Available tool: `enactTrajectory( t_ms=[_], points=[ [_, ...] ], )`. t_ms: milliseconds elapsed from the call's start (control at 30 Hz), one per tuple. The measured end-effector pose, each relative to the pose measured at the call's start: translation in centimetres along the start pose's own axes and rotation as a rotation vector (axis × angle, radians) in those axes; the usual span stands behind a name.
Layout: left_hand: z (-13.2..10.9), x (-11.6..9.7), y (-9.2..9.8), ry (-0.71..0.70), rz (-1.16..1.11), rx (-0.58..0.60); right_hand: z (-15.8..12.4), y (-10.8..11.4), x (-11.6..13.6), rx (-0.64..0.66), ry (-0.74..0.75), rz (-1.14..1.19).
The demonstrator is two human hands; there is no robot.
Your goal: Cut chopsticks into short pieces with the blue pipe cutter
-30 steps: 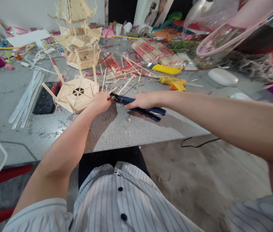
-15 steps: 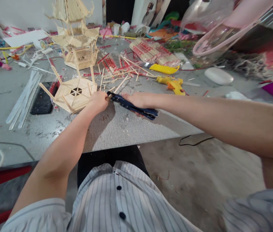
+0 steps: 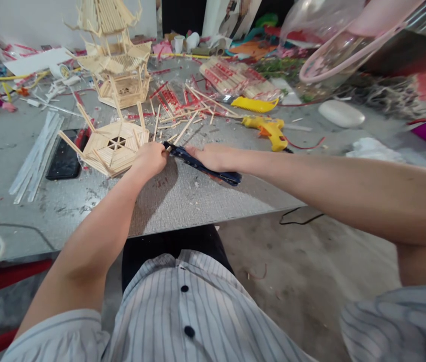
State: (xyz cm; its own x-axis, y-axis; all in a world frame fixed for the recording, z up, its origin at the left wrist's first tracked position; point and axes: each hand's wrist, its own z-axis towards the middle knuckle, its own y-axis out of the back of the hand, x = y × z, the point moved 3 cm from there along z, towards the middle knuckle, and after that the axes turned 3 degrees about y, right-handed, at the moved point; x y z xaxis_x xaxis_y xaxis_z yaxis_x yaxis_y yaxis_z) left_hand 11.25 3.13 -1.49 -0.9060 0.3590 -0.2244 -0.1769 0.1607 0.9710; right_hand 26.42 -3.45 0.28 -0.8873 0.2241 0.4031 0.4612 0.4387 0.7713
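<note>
My right hand (image 3: 212, 157) is wrapped round a dark blue hand tool (image 3: 194, 163), whose jaws point left. The jaw end meets a small piece of wooden stick at the fingertips of my left hand (image 3: 153, 157), which is closed in a pinch; most of that piece is hidden. Just left of my left hand, a hexagonal wooden-stick platform (image 3: 117, 146) with upright posts lies on the table. Behind it stands a tiered stick pagoda (image 3: 117, 65). Loose sticks (image 3: 185, 128) are scattered beyond my hands.
A yellow glue gun (image 3: 268, 130) and yellow cutter (image 3: 254, 104) lie beyond my right hand. At the left are a black phone (image 3: 64, 158) and clear glue sticks (image 3: 35, 156). Packaged sticks (image 3: 231, 78), a white oval object (image 3: 341, 113) and a pink-rimmed container (image 3: 359, 45) sit farther back.
The handles of the blue tool have closed together in my right hand. The view has shifted slightly; my left hand keeps its place beside the platform.
</note>
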Motion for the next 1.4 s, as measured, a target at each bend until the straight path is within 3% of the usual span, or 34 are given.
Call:
enactTrajectory(
  t_ms=[200, 633, 900, 1133, 1400],
  points=[
    [0.08, 0.05, -0.06, -0.011, 0.008, -0.016, 0.56, -0.01, -0.19, -0.063, 0.016, -0.055],
    [0.05, 0.09, -0.21, 0.011, 0.035, -0.031, 0.88, -0.26, -0.20, -0.060, 0.009, 0.001],
    [-0.16, -0.29, 0.22, 0.027, 0.052, -0.007, 1.13, -0.59, 0.39, 0.134, -0.143, 0.315],
    [0.15, 0.15, -0.18, 0.011, 0.020, -0.034, 0.53, -0.18, 0.45, -0.056, -0.093, 0.108],
    [-0.12, 0.30, 0.15, 0.037, 0.005, -0.035, 1.07, -0.61, 0.33, -0.075, -0.099, 0.120]
  ],
)
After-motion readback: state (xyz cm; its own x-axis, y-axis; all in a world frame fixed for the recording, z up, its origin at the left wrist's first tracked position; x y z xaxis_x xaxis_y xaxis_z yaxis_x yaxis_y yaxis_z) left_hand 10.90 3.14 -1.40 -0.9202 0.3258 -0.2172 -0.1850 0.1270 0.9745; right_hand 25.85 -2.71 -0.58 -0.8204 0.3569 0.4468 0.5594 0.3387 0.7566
